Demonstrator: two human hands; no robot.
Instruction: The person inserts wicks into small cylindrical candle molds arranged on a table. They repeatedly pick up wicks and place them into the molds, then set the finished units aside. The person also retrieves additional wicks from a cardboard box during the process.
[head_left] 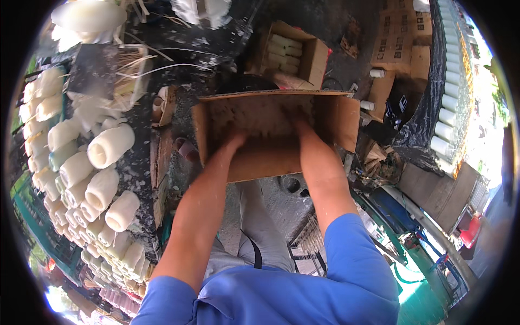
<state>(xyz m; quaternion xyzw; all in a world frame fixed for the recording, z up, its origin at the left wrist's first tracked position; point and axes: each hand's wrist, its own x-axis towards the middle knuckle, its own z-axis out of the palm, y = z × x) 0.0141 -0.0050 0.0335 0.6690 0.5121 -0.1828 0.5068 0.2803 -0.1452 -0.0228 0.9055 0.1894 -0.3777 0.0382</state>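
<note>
An open brown cardboard box (346,119) sits in front of me, its flaps spread and its inside pale and blurred. Both my arms reach down into it. My left hand (234,140) goes in at the left of the opening and my right hand (303,129) at the middle right. The fingers of both hands are hidden inside the box, so I cannot tell what they hold or touch. My sleeves are blue.
Several cream cylindrical candles (111,145) lie stacked on the left. A second cardboard box (316,59) holding similar candles stands behind. Flat cartons (401,46) lie at the back right, beside a row of white candles (448,103) on black sheeting. A blue metal frame (417,238) is at my lower right.
</note>
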